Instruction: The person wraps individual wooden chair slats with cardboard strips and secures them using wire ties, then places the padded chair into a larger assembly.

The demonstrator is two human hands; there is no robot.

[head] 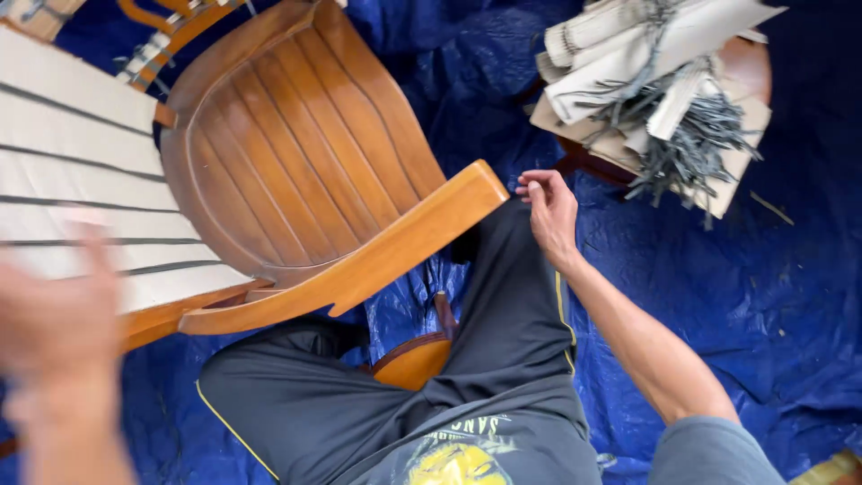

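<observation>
Blurred at lower left, close to lens: left hand (56, 314), grip impossible to tell. Beyond it, wooden chair (296, 171) tipped on its side over the lap, armrest (359, 260) outward (presumably for access). Right hand (549, 211) just beside armrest tip, fingers loosely curled, empty. Farther: bundle of webbing strips (660, 90) on blue tarp (763, 296).

Soft, even daylight fills the scene, bright without harsh glare. The varnished wooden chair (296, 162) carries a mild sheen on its slats, and the blue tarp (763, 296) shows pale highlights along its wrinkles. Shadows are faint and short. The left hand (58, 323), close to the lens, is heavily smeared by motion blur; the right hand (549, 211) stays sharp.
</observation>
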